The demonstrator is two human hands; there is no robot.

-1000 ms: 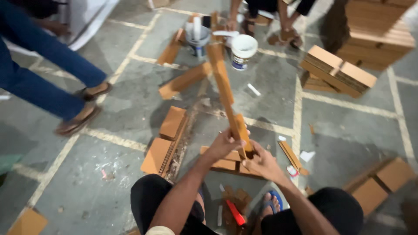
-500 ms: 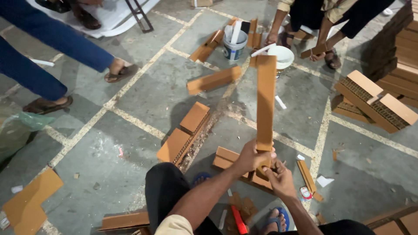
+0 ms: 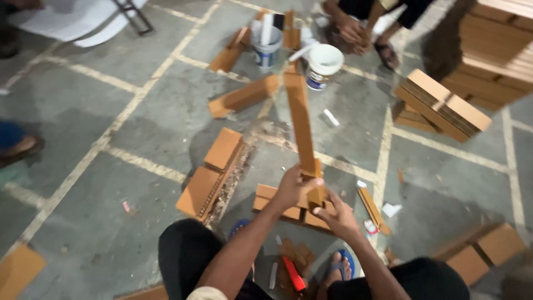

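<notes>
1. A long cardboard strip stands tilted over the floor, its lower end in both hands.
2. Beyond it, a white bucket and a grey bucket holding white rolls.
3. Left hand is clenched around the strip's base.
4. Right hand grips it from below, fingers curled.

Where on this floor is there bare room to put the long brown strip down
Bare floor lies left of the flat panels, out to the pale floor line, and right of the strip between the bucket and the slab stack. It is crowded under both hands and around the buckets.
</notes>
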